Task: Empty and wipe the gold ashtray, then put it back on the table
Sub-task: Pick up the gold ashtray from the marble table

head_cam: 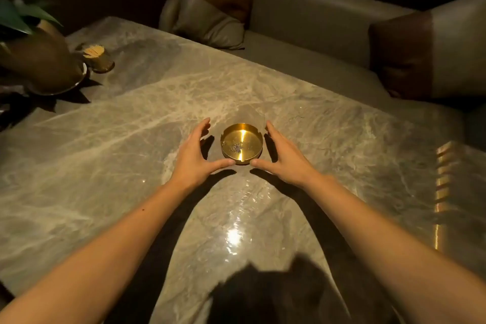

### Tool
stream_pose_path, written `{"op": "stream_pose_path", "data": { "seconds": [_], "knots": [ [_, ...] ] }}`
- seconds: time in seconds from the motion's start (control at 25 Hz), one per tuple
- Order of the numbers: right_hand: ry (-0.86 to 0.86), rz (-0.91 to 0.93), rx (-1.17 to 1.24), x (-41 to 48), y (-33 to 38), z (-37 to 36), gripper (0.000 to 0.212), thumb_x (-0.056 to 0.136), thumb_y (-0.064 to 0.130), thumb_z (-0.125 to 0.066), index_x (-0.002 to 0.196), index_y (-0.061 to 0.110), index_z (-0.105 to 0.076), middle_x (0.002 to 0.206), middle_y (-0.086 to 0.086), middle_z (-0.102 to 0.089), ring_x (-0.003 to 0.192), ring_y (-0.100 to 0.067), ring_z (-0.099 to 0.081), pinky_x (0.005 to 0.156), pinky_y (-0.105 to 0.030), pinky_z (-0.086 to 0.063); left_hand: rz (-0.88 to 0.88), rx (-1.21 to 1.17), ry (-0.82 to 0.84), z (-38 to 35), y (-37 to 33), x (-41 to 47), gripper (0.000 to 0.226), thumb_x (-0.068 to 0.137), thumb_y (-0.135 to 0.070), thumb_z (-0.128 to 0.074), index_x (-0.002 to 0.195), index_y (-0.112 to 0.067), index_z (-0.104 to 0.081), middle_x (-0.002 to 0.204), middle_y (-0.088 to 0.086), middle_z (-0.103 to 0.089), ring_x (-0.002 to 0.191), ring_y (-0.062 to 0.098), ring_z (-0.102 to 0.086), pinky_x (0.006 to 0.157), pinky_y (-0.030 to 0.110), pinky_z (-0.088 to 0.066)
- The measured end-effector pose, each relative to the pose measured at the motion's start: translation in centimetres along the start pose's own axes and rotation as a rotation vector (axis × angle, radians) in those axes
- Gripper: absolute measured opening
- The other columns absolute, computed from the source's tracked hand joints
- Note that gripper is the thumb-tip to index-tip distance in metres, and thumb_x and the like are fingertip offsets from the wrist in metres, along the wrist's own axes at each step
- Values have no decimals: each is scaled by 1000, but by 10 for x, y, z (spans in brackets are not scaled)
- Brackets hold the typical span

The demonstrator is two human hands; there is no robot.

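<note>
The round gold ashtray [241,143] stands on the marble table [131,166], a little beyond the middle. A small patch of grey ash lies on its floor. My left hand [196,151] is cupped to its left, fingers spread, thumb tip at the near rim. To the ashtray's right, my right hand [282,154] mirrors it, thumb tip at the same rim. Whether the thumbs touch the rim is unclear. Both hands are apart from the ashtray's sides and hold nothing.
A potted plant on a saucer [44,66] and a small gold holder with sticks [98,56] stand at the far left of the table. A grey sofa [315,29] with cushions [210,16] runs behind the table. A gold-lit edge [441,192] shows at the right.
</note>
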State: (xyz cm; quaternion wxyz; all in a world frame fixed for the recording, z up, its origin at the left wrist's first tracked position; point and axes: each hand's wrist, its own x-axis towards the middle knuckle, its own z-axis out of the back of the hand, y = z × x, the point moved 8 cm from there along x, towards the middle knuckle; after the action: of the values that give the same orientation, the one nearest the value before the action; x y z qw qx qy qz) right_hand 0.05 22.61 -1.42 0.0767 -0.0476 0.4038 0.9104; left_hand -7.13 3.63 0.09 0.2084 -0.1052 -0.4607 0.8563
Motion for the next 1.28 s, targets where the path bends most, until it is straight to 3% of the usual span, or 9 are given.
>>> {"op": "stream_pose_path", "data": {
  "seconds": [0.16,0.32,0.48,0.6,0.68,0.84,0.96,1.08,1.28],
  "knots": [
    [21,-8,-10,11,-7,-7,111,73,48,-79,155,19,-9,162,-3,-22,149,-18,-23,121,-40,-24,34,-5,97,-18,12,12,121,54,-37,-94,153,-20,-27,156,6,-41,141,17,-42,110,24,-32],
    [-9,-10,17,14,-2,-4,104,75,34,-82,154,14,-16,159,-6,-30,146,-20,-28,111,-22,-19,23,-17,142,-28,18,16,116,54,-30,-95,151,-15,-32,150,6,-48,137,16,-47,110,20,-33],
    [-31,-4,79,14,2,-1,101,73,27,-84,152,13,-23,156,-5,-35,141,-11,-32,108,-16,-21,57,-60,101,-28,20,19,111,56,-25,-94,150,-12,-36,147,7,-52,131,13,-50,105,16,-37],
    [-80,7,133,9,7,8,96,72,24,-85,149,13,-30,149,-3,-44,129,-1,-37,99,-3,-25,55,-98,62,-24,13,19,108,56,-25,-94,149,-14,-39,141,0,-54,126,7,-51,98,4,-37],
    [-118,2,160,2,8,18,98,70,26,-86,149,14,-30,150,-3,-45,129,-2,-39,99,-7,-28,49,-149,42,-23,1,16,106,57,-23,-93,147,-15,-40,136,-7,-53,120,-2,-52,95,-1,-38],
    [-224,-41,306,-30,-3,48,101,66,31,-87,150,17,-31,143,6,-46,128,-3,-44,97,-9,-33,25,-307,42,-40,-38,5,100,56,-18,-91,144,-16,-42,139,-8,-52,118,-19,-51,103,10,-44],
    [-330,-63,386,-74,-23,83,97,64,32,-88,146,24,-37,135,17,-45,126,-3,-47,101,-16,-38,-19,-369,93,-71,-79,-7,96,54,-24,-89,139,-24,-45,140,-11,-54,129,-8,-50,110,22,-42],
    [-407,-99,444,-133,-56,120,89,65,28,-88,142,29,-43,134,18,-48,126,-4,-51,104,-24,-43,-75,-404,169,-119,-129,-24,95,53,-24,-89,138,-22,-46,138,-13,-55,132,-1,-51,112,23,-41],
    [-488,-152,483,-242,-112,187,72,73,18,-82,136,33,-49,127,23,-49,122,2,-51,99,-12,-43,-131,-475,301,-209,-212,-63,88,54,-13,-88,134,-16,-53,135,-2,-61,131,9,-55,111,27,-43]
  ]
}}
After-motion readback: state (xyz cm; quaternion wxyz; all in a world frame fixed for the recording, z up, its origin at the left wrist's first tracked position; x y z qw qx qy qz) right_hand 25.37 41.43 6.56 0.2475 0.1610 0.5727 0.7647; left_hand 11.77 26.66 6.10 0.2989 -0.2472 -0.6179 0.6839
